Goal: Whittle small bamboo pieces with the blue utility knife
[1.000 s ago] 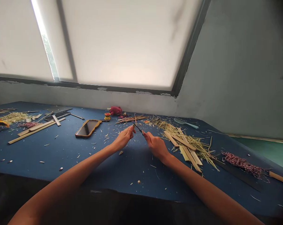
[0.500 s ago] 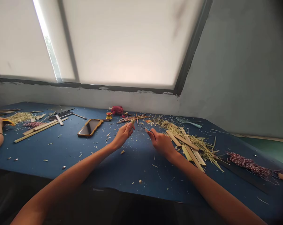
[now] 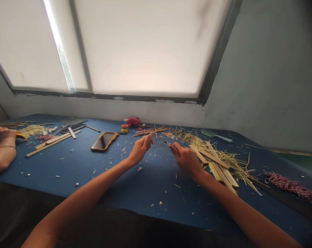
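Observation:
Over the blue table, my left hand is closed in a pinch on a short pale bamboo piece that sticks up past the fingertips. A little to its right, my right hand is closed round a thin dark blade whose tip points up and left toward the bamboo piece. The two hands are a short gap apart. Small pale shavings lie on the table beneath them.
A pile of bamboo strips and fibres lies right of my right hand, red-white twine farther right. A phone lies left of centre. Thin sticks, a pink toy and a comb lie near the wall. Another person's hand is at far left.
The hands have drawn apart: the blade no longer meets the piece in my left hand. The view has swung left, shifting everything rightward in the picture.

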`<move>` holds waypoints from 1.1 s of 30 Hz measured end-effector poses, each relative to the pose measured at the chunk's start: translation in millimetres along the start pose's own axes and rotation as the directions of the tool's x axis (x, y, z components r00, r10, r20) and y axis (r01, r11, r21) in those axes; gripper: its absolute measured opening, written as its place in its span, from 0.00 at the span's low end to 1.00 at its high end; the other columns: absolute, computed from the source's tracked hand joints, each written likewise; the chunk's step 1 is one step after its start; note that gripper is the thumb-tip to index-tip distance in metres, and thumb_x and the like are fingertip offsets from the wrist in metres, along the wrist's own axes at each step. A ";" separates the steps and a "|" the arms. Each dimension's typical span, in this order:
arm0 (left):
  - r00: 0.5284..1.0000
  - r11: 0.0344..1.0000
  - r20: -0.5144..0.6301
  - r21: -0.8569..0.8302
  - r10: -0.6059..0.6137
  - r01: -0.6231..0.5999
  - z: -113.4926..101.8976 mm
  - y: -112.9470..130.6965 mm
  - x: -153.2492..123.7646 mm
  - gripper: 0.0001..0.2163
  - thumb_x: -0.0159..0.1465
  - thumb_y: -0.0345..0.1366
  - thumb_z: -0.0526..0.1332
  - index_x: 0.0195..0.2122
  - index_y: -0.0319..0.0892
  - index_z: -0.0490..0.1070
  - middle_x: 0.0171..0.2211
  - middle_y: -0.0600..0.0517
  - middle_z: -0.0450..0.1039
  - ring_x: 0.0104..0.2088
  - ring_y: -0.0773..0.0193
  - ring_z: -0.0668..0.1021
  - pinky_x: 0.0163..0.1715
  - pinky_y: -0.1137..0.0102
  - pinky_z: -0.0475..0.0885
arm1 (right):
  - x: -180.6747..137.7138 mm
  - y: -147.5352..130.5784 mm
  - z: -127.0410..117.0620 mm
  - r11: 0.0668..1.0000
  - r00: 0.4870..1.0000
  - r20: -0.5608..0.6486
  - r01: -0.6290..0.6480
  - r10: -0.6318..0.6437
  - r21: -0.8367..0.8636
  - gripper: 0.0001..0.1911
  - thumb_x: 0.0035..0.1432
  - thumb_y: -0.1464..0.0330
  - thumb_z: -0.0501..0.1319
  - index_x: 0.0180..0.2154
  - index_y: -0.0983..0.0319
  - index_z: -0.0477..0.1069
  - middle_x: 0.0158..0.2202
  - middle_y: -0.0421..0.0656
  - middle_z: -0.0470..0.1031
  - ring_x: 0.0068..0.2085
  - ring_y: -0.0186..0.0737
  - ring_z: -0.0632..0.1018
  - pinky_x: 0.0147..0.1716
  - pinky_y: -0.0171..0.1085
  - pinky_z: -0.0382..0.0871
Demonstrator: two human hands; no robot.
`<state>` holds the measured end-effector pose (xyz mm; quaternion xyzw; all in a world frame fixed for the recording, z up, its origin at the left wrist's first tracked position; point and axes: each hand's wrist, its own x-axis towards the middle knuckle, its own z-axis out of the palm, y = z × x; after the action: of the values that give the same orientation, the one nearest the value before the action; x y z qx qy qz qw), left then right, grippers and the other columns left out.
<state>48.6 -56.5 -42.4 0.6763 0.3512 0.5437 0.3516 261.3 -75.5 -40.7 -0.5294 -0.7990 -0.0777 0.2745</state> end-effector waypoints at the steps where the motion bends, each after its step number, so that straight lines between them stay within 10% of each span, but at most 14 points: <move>1: 1.000 1.000 -0.003 0.010 0.004 -0.004 0.2 -0.5 0.1 0.22 0.66 0.52 0.45 0.31 0.39 0.66 0.19 0.58 0.52 0.20 0.72 0.57 0.20 0.75 0.53 | -0.2 -0.5 -0.1 1.000 1.000 0.004 0.000 0.000 0.001 0.27 0.66 0.51 0.35 0.33 0.60 0.64 0.21 0.40 0.70 0.21 0.36 0.71 0.22 0.32 0.47; 33: 0.998 0.954 0.055 0.295 0.037 -0.052 0.3 -2.7 -4.0 0.16 0.69 0.47 0.44 0.39 0.42 0.64 0.24 0.56 0.66 0.22 0.71 0.66 0.26 0.74 0.61 | -2.7 -6.2 -1.2 1.000 0.999 0.029 -0.020 0.020 0.008 0.27 0.66 0.50 0.35 0.34 0.59 0.63 0.22 0.40 0.71 0.21 0.36 0.70 0.22 0.32 0.47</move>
<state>48.0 -58.5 -46.7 0.7422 0.4048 0.4760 0.2423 257.0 -80.8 -40.1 -0.5372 -0.7979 -0.0638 0.2660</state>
